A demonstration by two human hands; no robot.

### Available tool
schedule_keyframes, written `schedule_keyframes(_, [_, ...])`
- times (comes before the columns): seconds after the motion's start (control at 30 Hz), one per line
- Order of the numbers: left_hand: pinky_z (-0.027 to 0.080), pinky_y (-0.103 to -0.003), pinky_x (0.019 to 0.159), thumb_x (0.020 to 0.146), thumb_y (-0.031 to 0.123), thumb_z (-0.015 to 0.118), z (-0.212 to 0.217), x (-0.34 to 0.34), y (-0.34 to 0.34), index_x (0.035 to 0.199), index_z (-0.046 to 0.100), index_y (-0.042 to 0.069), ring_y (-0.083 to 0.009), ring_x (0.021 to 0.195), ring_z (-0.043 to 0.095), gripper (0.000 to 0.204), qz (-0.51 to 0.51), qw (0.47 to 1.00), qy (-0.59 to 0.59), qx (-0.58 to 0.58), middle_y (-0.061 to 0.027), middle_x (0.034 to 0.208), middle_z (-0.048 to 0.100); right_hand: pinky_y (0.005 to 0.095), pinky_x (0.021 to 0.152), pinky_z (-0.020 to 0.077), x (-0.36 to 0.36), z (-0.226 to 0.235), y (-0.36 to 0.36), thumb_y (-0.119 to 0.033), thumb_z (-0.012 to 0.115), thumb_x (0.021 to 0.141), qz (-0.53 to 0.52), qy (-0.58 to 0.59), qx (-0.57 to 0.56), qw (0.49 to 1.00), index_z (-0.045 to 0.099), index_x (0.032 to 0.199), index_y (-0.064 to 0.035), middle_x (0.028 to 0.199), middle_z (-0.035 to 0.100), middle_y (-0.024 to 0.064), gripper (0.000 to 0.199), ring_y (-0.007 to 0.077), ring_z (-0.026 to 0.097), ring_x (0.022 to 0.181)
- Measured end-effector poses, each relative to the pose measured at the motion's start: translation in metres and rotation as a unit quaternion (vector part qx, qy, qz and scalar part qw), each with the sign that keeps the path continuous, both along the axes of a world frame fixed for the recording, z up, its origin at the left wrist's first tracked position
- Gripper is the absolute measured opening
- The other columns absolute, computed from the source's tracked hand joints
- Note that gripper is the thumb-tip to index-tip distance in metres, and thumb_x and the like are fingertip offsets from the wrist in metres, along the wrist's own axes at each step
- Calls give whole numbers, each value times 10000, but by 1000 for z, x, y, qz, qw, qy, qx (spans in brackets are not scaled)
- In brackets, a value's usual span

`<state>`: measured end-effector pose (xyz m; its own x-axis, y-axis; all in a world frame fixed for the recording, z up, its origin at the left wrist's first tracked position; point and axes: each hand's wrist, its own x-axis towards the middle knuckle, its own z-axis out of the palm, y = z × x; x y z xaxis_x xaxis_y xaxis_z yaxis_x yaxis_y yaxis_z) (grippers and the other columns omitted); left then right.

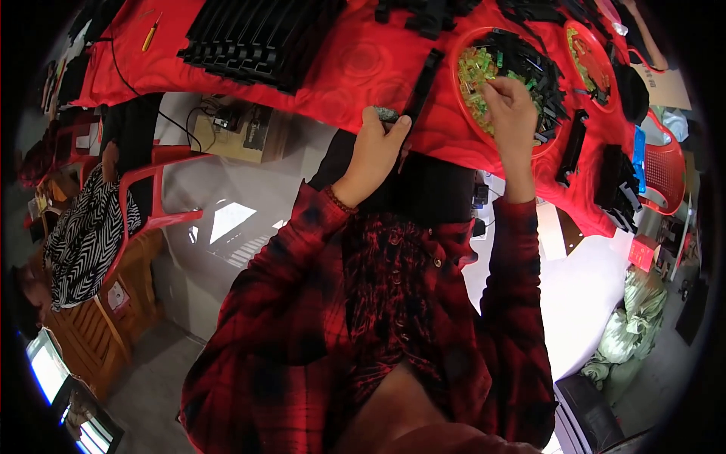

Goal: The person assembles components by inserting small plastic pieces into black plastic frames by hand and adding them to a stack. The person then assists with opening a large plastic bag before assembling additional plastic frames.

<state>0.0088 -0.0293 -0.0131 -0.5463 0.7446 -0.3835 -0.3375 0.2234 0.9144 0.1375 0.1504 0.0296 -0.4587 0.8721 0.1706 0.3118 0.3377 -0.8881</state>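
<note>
My left hand point(372, 157) is closed at the table's front edge around the lower end of a long, narrow black strip point(424, 85), which slants up and away to the right. A small mottled grey-green piece point(386, 114) shows between its thumb and fingers; I cannot tell what it is. Over a round red basin point(458, 94) my right hand point(514, 113) is bent down, its thumb and fingertips pinched together. What they hold, if anything, is hidden. Small translucent yellow-green pieces point(478, 66) fill the basin's left side, and small black pieces point(541, 76) its right.
Red cloth point(355, 64) covers the table. Black slotted parts point(253, 45) lie stacked at the back left, near a yellow-handled screwdriver point(151, 34). A second red basin point(616, 72) stands at the right, with more black parts point(620, 185) below it. At left is a red chair point(155, 193).
</note>
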Motion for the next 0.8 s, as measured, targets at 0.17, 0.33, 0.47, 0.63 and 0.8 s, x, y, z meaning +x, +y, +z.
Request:
schedule_keyframes(0.17, [464, -277, 666, 962, 237, 658, -10, 1, 1, 997, 472, -16, -118, 736, 548, 316, 22, 993, 118, 16, -79, 820, 596, 217, 516, 458, -41, -15, -22, -96, 692, 902, 98, 92, -144, 980, 656, 961, 11, 829, 678, 32, 128, 59, 596, 661])
schedule_keyframes(0.33, [474, -264, 677, 941, 202, 688, -17, 1, 2, 1005, 472, -18, -103, 765, 576, 315, 39, 996, 30, 72, -59, 853, 609, 236, 556, 433, -59, -26, -30, -78, 694, 894, 92, 9, -41, 995, 686, 964, -17, 856, 675, 47, 92, 97, 581, 654])
schedule_keyframes(0.47, [495, -255, 708, 934, 138, 690, -14, 3, 4, 1011, 472, -16, -111, 792, 607, 277, 56, 994, -22, 92, -70, 889, 619, 343, 642, 484, -64, -30, -37, -66, 732, 818, 92, 25, 111, 989, 693, 880, -23, 817, 648, 109, 85, 227, 604, 691])
schedule_keyframes(0.63, [510, -265, 825, 940, 61, 664, -9, 3, 2, 1067, 515, -10, -131, 923, 626, 208, 56, 990, -85, 96, -75, 990, 634, 375, 650, 488, -64, -32, -45, -103, 749, 813, 67, -5, 123, 990, 697, 863, -53, 806, 636, 106, 88, 267, 613, 719])
schedule_keyframes(0.8, [513, -264, 838, 937, 51, 666, -7, 3, 1, 1080, 527, -7, -136, 937, 635, 208, 57, 987, -100, 109, -73, 989, 641, 400, 666, 506, -65, -35, -45, -143, 739, 833, 48, -36, 141, 988, 656, 925, -45, 813, 663, 130, 158, 288, 656, 763])
